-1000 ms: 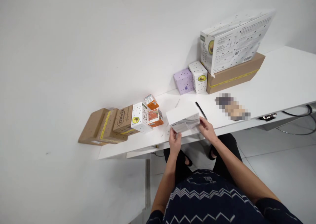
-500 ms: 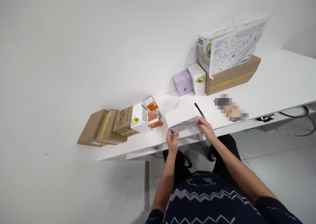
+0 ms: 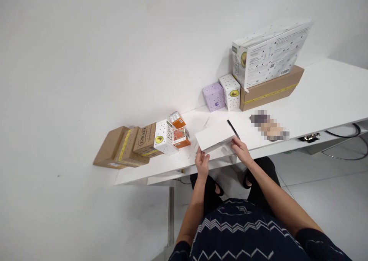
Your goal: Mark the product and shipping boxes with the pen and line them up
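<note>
Both my hands hold a plain white box (image 3: pixel 215 135) by its near corners, over the front part of the white table. My left hand (image 3: pixel 202 163) grips the left corner, fingers and thumb closed on it. At the right end, my right hand (image 3: pixel 240 150) closes around the other corner. The box's broad white face is turned up, and its near side is in shadow. Just beyond the right end lies a black pen (image 3: pixel 232 128). A small orange box with a food picture (image 3: pixel 181 137) stands to the left of the white box.
A row of brown cartons (image 3: pixel 124 149) and a white avocado box (image 3: pixel 165 137) lines the left end. At the back stand a lilac box (image 3: pixel 214 96), a small avocado box (image 3: pixel 230 92) and a large avocado box (image 3: pixel 271 58) on a long carton (image 3: pixel 271 88). A pixelated item (image 3: pixel 269 126) lies to the right.
The white box has tilted so its near side shows less and its top more. It has shifted slightly to the right. Both hands keep their hold.
</note>
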Action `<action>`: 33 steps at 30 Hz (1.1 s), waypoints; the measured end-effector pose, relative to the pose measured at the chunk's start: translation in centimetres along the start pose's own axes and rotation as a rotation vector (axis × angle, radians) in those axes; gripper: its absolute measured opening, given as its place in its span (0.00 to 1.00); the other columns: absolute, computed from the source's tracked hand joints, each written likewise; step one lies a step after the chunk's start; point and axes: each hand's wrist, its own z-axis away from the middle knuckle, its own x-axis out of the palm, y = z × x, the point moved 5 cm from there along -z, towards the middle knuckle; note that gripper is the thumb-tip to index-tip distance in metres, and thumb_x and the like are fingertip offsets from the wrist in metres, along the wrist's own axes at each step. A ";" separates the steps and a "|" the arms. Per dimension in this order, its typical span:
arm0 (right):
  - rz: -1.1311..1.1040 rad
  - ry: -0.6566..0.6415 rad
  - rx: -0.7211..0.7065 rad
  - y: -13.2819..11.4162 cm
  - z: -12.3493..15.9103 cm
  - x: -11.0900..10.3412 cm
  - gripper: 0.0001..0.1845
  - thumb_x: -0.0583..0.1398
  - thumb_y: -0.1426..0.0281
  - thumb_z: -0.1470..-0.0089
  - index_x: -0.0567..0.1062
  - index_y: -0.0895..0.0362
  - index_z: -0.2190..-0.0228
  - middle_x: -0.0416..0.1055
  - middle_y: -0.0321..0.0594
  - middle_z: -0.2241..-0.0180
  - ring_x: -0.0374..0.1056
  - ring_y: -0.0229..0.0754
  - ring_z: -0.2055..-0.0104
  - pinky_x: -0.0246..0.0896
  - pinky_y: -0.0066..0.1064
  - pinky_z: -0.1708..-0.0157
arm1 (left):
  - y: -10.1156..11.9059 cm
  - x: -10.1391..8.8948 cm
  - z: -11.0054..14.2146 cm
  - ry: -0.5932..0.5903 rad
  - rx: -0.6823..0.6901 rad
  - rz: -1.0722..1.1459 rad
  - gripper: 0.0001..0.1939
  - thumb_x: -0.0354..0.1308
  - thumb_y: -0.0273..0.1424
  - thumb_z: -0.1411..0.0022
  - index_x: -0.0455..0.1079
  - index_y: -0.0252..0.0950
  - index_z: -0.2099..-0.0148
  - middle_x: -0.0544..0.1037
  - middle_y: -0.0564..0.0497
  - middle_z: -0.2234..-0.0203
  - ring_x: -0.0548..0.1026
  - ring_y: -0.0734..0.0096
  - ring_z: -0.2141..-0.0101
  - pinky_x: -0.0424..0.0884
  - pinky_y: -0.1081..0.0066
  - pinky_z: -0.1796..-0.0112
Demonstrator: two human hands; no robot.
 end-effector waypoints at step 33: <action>-0.091 0.310 0.079 -11.0 -5.2 -4.0 0.09 0.59 0.63 0.54 0.64 0.55 0.75 0.67 0.30 0.83 0.62 0.34 0.83 0.60 0.26 0.82 | 10.1 5.3 0.9 0.087 0.741 -1.031 0.31 0.54 0.27 0.42 0.52 0.28 0.38 0.61 0.32 0.46 0.55 0.49 0.40 0.60 0.48 0.44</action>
